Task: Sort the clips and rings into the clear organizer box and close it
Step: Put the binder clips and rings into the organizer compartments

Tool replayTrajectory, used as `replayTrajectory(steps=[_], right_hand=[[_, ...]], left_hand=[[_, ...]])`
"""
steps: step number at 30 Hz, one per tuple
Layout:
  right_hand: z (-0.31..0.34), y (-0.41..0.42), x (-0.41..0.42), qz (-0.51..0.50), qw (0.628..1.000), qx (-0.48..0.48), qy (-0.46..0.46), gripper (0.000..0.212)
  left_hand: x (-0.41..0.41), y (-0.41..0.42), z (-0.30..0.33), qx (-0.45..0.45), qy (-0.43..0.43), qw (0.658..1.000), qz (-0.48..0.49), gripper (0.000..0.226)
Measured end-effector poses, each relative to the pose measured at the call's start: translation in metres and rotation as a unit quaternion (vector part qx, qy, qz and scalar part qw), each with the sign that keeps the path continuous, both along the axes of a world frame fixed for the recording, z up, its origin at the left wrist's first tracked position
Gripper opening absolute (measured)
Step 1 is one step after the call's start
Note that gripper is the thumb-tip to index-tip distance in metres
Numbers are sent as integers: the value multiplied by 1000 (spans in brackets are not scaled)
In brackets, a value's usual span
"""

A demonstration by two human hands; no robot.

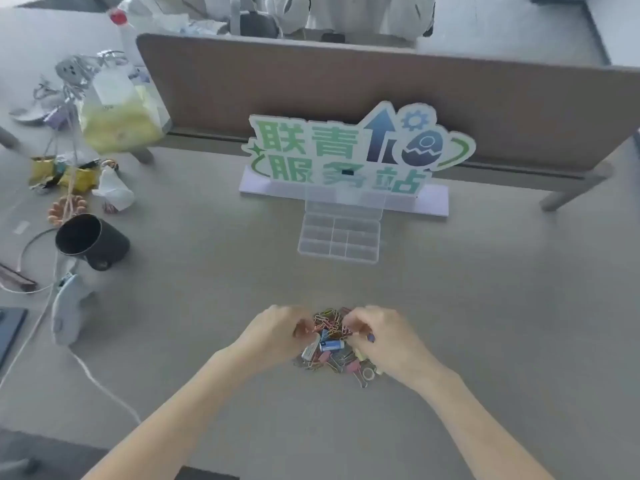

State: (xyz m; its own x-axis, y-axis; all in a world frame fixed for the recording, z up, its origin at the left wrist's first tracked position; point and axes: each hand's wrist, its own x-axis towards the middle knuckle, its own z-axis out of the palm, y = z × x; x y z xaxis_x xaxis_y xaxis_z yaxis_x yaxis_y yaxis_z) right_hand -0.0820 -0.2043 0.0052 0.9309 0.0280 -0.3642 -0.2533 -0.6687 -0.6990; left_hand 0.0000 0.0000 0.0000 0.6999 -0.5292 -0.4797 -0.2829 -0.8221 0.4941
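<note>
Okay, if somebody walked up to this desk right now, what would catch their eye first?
Probably the green and blue sign standing at the back of the desk, with the open clear organizer box just in front of it. Nearer, the left hand and right hand pick at a colourful pile of clips.

Sign (pixel 356 150) stood on white base at desk's far edge, against brown divider (pixel 346 84). Top row read 联青 in green outlined characters. Bottom row read 服务站, same green. Right of top row: blue upward arrow, small blue gear, dark blue cracked-egg emblem ringed by green swoosh. Small green star at left edge. Lid of clear box (pixel 339 237) partly overlapped bottom row. Label on bag (pixel 117 116) at left too blurred to read. No other text legible.
</note>
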Motion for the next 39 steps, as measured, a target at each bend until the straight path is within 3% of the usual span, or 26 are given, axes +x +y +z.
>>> replayTrajectory(steps=[6,13,19,25,29,32,39], right_hand=[[-42,8,-1,105,987,-109,-46,21],[-70,18,3,148,965,-194,-92,15],[-89,22,0,149,964,-192,-113,17],[-93,18,-2,154,955,-190,-167,15],[-94,15,-2,165,947,-191,-200,10],[-93,13,-2,140,950,-170,-220,9],[-88,4,-1,107,949,-131,-267,16]], left_hand=[[-13,-3,-53,55,-12,998,-32,28],[-15,1,-74,45,-29,998,-26,25],[-15,-3,-69,58,-75,995,-16,32],[-12,4,-69,-19,-51,996,76,25],[1,3,-72,-140,-40,979,144,14],[12,-2,-79,-189,-62,971,135,7],[27,-13,-102,-213,-171,958,91,15]])
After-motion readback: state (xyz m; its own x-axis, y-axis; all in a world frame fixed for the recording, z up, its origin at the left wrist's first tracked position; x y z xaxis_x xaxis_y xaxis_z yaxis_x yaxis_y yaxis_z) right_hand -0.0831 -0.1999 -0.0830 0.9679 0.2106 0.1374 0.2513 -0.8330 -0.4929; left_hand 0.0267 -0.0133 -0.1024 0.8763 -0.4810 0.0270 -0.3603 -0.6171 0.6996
